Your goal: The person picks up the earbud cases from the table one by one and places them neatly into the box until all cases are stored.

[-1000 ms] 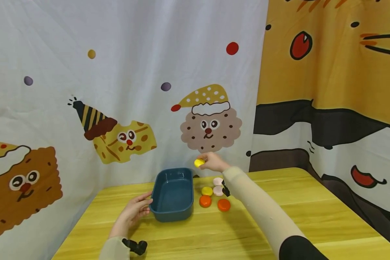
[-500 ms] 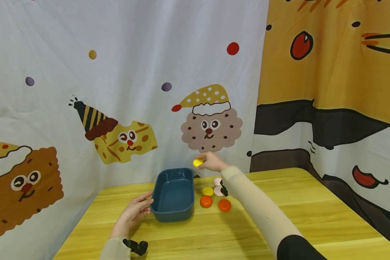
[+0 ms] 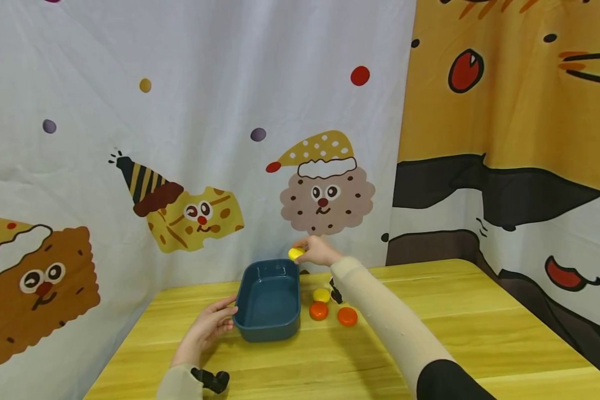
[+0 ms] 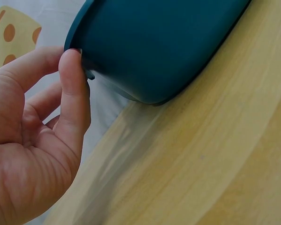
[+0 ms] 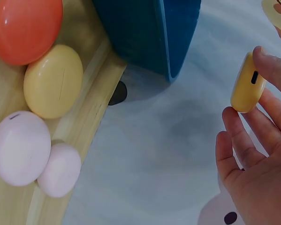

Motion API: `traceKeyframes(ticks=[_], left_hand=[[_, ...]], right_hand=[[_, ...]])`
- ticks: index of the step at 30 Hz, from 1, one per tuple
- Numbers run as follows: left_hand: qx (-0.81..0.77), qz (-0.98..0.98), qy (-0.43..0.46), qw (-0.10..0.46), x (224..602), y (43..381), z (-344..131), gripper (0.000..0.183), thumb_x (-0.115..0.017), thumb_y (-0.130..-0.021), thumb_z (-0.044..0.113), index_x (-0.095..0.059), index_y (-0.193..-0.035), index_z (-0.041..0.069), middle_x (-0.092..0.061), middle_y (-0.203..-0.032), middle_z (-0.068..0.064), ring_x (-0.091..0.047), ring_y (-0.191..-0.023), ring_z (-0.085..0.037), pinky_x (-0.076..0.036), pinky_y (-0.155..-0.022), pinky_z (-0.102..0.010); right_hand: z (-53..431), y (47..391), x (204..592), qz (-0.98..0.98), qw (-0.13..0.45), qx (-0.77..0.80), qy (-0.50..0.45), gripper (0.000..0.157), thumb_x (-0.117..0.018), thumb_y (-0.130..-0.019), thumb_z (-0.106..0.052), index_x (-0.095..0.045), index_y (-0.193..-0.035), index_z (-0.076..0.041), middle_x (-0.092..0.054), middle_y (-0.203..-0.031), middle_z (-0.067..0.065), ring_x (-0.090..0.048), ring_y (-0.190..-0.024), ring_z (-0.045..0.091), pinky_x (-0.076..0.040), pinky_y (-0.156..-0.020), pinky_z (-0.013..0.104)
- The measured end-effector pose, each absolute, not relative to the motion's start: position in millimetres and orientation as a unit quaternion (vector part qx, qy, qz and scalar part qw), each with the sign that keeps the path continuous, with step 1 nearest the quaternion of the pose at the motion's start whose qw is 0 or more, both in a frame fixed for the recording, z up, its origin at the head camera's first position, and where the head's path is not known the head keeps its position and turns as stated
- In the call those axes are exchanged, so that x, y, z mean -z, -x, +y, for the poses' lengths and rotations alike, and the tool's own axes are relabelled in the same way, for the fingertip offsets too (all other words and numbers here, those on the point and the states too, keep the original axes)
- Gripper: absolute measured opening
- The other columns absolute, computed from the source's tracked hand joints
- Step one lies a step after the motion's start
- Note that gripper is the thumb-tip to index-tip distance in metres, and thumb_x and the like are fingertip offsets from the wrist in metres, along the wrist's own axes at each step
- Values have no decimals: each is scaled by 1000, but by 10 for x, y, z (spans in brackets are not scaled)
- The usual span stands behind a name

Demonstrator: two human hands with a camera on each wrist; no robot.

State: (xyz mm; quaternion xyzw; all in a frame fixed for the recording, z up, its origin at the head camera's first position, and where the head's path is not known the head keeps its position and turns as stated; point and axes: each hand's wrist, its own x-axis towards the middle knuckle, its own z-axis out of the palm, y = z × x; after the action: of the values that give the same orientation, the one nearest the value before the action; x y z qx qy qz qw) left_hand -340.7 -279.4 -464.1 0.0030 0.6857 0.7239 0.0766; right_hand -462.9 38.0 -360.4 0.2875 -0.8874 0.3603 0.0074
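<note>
My right hand [image 3: 320,251] pinches a yellow rounded disc [image 5: 248,84] between thumb and fingers, above the table near the far right corner of a dark blue rectangular bin [image 3: 291,328]. A small dark slot shows in the disc's edge. At the bin's left side, my left hand [image 3: 208,326] grips the rim, thumb and index finger meeting it in the left wrist view. Right of the bin lie another yellow disc [image 3: 321,295], two orange-red discs [image 3: 347,316] and two pale pink discs [image 5: 21,148]. In the head view my right wrist mostly hides the pink ones.
The bin stands on a yellow wood-grain table [image 3: 290,372], its inside floor bare in the head view. A printed cloth [image 3: 205,100] with cartoon figures hangs just behind the table's back edge.
My right hand has moved left with the yellow disc, closer to the bin's far right corner. My left hand keeps its place on the bin. The head view has shifted slightly.
</note>
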Motion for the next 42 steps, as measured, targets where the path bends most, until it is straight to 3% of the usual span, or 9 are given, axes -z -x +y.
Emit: traceKeyframes(ticks=[9,20,42], left_hand=[[-726,685,8,69,4649,3416,-2791,63,-65,-94,12,-36,-148,0,-64,-92,-4,-60,-60,-7,-54,-61,-19],[-721,690,3,62,4663,3416,-2796,63,-65,-93,12,-36,-147,-2,-62,-97,-8,-59,-61,-8,-54,-61,-20],[-725,686,10,61,4680,3415,-2764,60,-64,-94,10,-38,-147,-1,-62,-90,-5,-58,-59,-7,-53,-60,-19]], right_hand=[[237,4653,3658,-878,6,-379,-292,47,-78,-81,-10,-63,-124,4,-63,-121,15,-60,-106,29,-52,-87,35],[108,4723,3693,-885,7,-363,-292,43,-80,-80,-13,-67,-120,-2,-66,-118,11,-61,-100,23,-52,-83,31],[-130,4736,3753,-884,-15,-371,-284,43,-79,-81,-12,-66,-121,-1,-64,-118,11,-60,-95,20,-53,-81,29]])
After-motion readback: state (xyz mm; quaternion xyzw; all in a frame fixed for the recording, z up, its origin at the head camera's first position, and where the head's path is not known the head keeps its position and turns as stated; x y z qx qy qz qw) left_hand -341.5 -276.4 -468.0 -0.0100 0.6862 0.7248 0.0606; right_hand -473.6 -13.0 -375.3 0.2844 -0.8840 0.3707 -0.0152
